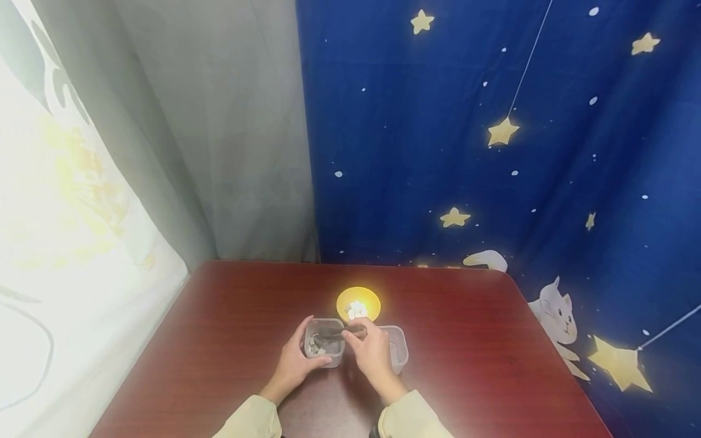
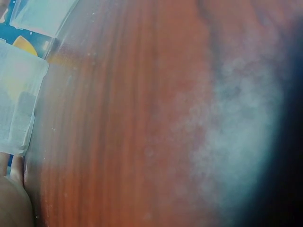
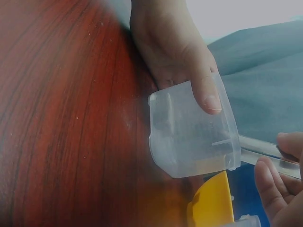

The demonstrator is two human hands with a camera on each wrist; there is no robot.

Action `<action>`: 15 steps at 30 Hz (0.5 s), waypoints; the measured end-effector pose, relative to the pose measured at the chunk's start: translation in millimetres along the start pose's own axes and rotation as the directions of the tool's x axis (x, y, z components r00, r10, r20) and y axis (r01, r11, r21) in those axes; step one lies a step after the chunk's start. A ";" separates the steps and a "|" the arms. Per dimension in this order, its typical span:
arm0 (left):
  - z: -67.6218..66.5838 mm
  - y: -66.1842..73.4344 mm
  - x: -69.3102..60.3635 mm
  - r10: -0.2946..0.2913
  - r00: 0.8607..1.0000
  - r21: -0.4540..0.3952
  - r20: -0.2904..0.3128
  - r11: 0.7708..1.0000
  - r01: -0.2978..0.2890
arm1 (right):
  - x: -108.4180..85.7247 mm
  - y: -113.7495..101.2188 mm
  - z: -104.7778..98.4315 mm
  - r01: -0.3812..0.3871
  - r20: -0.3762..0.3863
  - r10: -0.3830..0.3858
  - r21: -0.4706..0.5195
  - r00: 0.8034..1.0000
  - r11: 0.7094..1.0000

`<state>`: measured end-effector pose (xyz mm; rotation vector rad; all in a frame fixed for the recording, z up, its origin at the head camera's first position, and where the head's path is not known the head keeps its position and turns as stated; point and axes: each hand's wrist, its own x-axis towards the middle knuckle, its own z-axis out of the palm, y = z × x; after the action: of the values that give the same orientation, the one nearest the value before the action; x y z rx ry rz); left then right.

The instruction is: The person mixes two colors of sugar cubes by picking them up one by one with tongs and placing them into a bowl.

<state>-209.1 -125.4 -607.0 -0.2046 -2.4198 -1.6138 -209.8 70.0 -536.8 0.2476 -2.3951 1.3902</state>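
Note:
My left hand (image 1: 292, 367) grips a clear plastic container (image 1: 332, 361), thumb along its near side and fingers round the left. Small pale pieces (image 1: 316, 347) lie inside it. In my right hand (image 1: 373, 354) I hold metal tweezers (image 3: 265, 153) between thumb and fingers, with their tips reaching into this container. The right wrist view shows the container's wall (image 3: 184, 127) from the side; whether the tips pinch a piece cannot be seen. Just beyond both hands stands a yellow bowl (image 1: 350, 295) holding white pieces (image 1: 358, 309).
A second clear container (image 1: 400, 347) stands right of my right hand, partly hidden by it. The reddish-brown wooden table (image 1: 246, 310) ends at a grey curtain (image 1: 252, 152) and a blue star-patterned curtain (image 1: 394, 152). A bright white cloth (image 1: 82, 243) hangs at the left.

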 end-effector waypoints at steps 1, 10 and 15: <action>0.1 0.0 -0.2 -0.004 1.000 0.001 0.003 1.000 0.004 | -0.2 1.1 0.3 -0.004 0.000 0.004 0.010 1.000 1.000; 0.3 0.1 -0.2 -0.026 1.000 -0.006 0.010 1.000 0.026 | 0.7 4.1 -5.2 -0.011 -0.036 0.015 0.090 0.999 0.996; 0.0 -1.2 1.2 -0.021 1.000 0.002 0.007 1.000 0.021 | 3.0 1.5 -11.9 -0.021 -0.066 0.028 0.118 0.997 0.993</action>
<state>-210.6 -125.9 -607.8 -0.1863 -2.4365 -1.6224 -210.5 81.1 -531.4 0.1988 -2.2725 1.5284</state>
